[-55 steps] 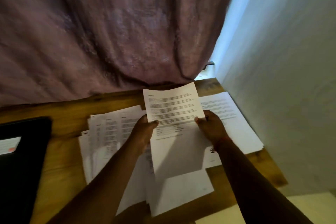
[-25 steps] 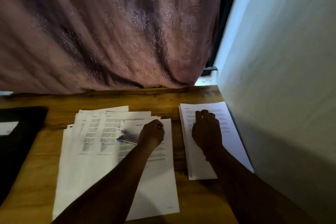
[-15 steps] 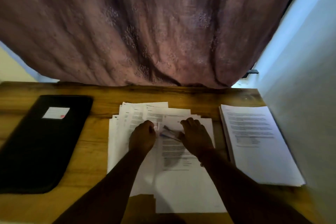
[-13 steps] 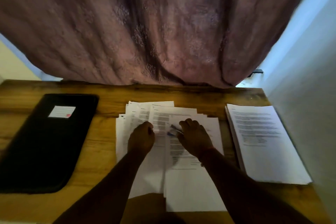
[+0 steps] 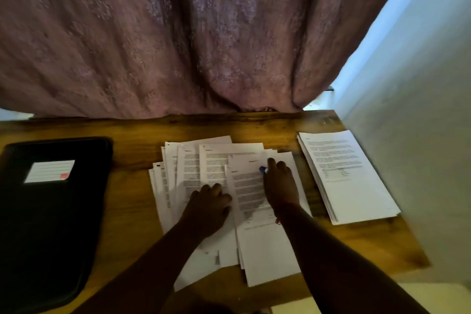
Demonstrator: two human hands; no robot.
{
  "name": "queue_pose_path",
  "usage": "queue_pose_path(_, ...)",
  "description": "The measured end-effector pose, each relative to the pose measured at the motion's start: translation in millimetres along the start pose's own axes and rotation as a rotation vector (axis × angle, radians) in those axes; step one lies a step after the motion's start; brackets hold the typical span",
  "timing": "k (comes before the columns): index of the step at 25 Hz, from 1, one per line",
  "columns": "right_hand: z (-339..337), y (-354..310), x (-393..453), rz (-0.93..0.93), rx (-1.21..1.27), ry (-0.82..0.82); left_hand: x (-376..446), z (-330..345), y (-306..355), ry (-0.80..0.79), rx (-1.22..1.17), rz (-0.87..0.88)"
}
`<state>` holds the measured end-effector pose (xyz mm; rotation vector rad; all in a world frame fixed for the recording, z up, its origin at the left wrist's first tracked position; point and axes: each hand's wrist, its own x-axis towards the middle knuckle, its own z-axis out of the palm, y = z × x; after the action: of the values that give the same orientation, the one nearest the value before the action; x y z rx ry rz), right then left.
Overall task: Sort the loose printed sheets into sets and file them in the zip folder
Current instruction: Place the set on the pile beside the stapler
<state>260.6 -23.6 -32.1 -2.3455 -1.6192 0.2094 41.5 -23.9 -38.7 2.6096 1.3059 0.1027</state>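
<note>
Loose printed sheets (image 5: 216, 168) lie fanned out across the middle of the wooden table (image 5: 132, 155). A neater stack of sheets (image 5: 349, 178) sits at the right end, by the wall. The black zip folder (image 5: 51, 211), closed and bearing a white label, lies at the left. My left hand (image 5: 209, 204) rests on the fanned sheets with its fingers curled, holding nothing I can see. My right hand (image 5: 280, 183) lies on the top sheet and holds a pen, whose blue end (image 5: 263, 169) pokes out beside the index finger.
A mauve patterned curtain (image 5: 204, 33) hangs down to the table's back edge. A pale wall (image 5: 420, 109) runs close along the right side. Bare wood shows between the folder and the loose sheets.
My right hand put a sheet on the right stack, then came over onto the loose sheets. The pen passed from my left hand to my right. The view swung left and the folder came into sight.
</note>
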Motion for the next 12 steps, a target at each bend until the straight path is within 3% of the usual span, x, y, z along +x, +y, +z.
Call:
queue_pose_path(3,-21.2,55.4,12.9,0.195,0.042,0.094,12.7,3.2,7.7,-0.008,-0.035,-0.070)
queue_pose_path(5,-27.1,73.0,19.4,0.257,0.071,0.055,16.3,6.5,10.6,-0.026,-0.089,-0.176)
queue_pose_path(12,-28.7,82.4,29.1,0.132,0.047,-0.010,16.0,16.2,9.6,-0.102,-0.069,-0.367)
